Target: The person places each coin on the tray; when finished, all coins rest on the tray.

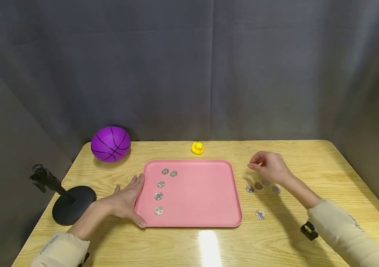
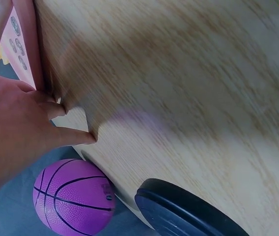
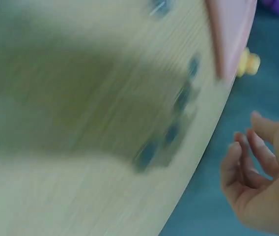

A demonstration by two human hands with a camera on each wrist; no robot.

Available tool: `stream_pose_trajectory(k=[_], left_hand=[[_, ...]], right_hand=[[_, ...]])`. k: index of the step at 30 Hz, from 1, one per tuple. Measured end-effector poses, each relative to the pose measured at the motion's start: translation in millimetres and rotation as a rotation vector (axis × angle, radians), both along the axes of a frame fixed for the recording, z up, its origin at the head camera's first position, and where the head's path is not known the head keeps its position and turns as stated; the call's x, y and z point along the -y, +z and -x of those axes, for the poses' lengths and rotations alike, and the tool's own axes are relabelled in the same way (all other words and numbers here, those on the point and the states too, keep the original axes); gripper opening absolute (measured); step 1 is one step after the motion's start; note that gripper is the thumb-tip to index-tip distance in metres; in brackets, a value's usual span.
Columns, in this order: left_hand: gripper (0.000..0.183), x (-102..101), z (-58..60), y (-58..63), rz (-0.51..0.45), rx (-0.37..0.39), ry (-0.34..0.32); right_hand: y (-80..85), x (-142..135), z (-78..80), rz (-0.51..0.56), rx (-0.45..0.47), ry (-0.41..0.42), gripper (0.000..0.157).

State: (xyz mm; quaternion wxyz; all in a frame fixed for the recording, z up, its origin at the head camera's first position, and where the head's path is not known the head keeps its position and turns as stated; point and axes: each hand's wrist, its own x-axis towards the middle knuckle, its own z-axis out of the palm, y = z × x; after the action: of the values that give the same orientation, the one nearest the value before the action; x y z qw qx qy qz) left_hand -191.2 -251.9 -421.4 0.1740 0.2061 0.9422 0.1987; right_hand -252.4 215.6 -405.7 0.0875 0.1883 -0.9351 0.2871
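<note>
My left hand point(image 1: 127, 200) is spread along the left edge of a pink tray point(image 1: 202, 193), its thumb at the near corner and its fingertips by the rim. Inside that tray lie several silvery coins point(image 1: 159, 196), most in a column near the left side, with one coin point(image 1: 173, 173) beside the top of it. Over the table to the tray's right, my right hand point(image 1: 271, 167) hovers with fingers loosely bent. Nothing shows between its thumb and fingers in the right wrist view. Below it several more coins point(image 1: 258, 186) form a loose group, and a single coin point(image 1: 260, 215) lies nearer the front.
A purple ball point(image 1: 110, 144) with black lines rests at the table's back left corner. In front of it stands a black round-based stand point(image 1: 72, 205). Behind the tray, a yellow rubber duck point(image 1: 197, 148) sits near the far edge. Grey curtains point(image 1: 176, 74) surround the table.
</note>
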Motion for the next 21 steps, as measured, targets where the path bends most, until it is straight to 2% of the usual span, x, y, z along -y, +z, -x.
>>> stream_pose_trajectory(k=[4, 7, 9, 12, 17, 21], left_hand=[[0.151, 2, -2.3, 1.5, -0.005, 0.009, -0.005], [0.151, 3, -4.2, 0.8, -0.002, 0.01, 0.0], [0.15, 3, -5.0, 0.3, 0.004, 0.009, 0.004], [0.15, 3, -4.5, -0.2, 0.009, 0.01, 0.004], [0.15, 1, -1.3, 0.9, 0.013, 0.006, -0.003], [0.151, 1, -0.4, 1.6, 0.009, 0.007, -0.006]], right_hand=[[-8.9, -53, -17.9, -0.072, 0.083, -0.001, 0.022], [-21.8, -72, -28.2, -0.112, 0.135, 0.051, 0.03], [-29.7, -77, -31.9, -0.121, 0.146, 0.078, 0.03], [-36.4, -79, -34.1, -0.117, 0.132, 0.074, 0.023], [-36.9, -78, -31.7, -0.133, 0.095, 0.05, 0.018], [-38.2, -79, -31.8, -0.148, 0.111, 0.04, 0.018]])
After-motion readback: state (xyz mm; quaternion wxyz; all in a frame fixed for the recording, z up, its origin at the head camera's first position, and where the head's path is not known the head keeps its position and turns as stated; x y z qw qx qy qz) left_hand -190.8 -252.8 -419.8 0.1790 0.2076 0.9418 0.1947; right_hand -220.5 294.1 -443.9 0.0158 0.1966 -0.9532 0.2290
